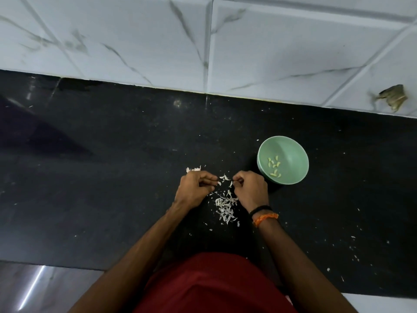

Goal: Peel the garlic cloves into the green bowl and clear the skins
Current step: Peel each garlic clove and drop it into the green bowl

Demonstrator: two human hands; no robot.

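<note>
Desk (101, 168): black, speckled stone surface running across the view, with a white marble-pattern tiled wall (135, 37) behind it.
Unpeeled garlic (193, 169): a small whitish papery piece on the desk, just beyond the left hand's knuckles; too little of it shows to tell whether it is cloves or only skin.
Left hand (195, 188): fingers curled inward, fingertips brought together near the thumb as if pinching something small; what sits between them is too small to make out.
Skin pile (225, 205): loose white garlic skins heaped on the desk between the two hands and reaching back toward the person's body, with a few flakes lying apart from the heap.
Skin strip (223, 177): a thin white piece in the gap between the fingertips of the two hands; whether either hand touches it cannot be told.
Right hand (251, 188): fingers curled, thumb and forefinger drawn together at the tip facing the left hand, pinching something small that is hidden by the fingers.
Wrist bands (264, 214): a black band and an orange thread around the right wrist.
Green bowl (293, 150): standing upright on the desk just to the right of the right hand, near but apart from it.
Peeled cloves (274, 167): several small pale yellow-green cloves lying loose on the bowl's bottom.
Scattered flakes (354, 247): tiny white bits of skin spread over the desk to the right, well apart from the pile.
Shirt (209, 285): dark red cloth at the bottom middle of the view.
</note>
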